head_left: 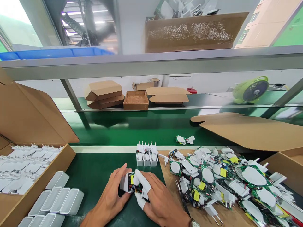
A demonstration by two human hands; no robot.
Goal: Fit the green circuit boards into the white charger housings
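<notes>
Over the green bench, my left hand [114,189] is closed around a white plastic charger case [124,183]. My right hand [159,197], with white covers on its thumb and a finger, pinches a small circuit board [138,187] with a yellow-wrapped part. The board meets the case's open end; how far it sits inside is hidden by my fingers. Just beyond my hands stand three white cases [146,160] with pronged plug parts on top. To the left of my left hand, several empty-looking white cases [71,201] lie in rows.
A heap of circuit boards with white plug parts [208,176] covers cardboard at right. An open carton [68,157] holds white pronged pieces at left. Beyond the bench runs a green belt [113,130]; a metal shelf rail [151,64] crosses above. A green fan [251,90] stands behind.
</notes>
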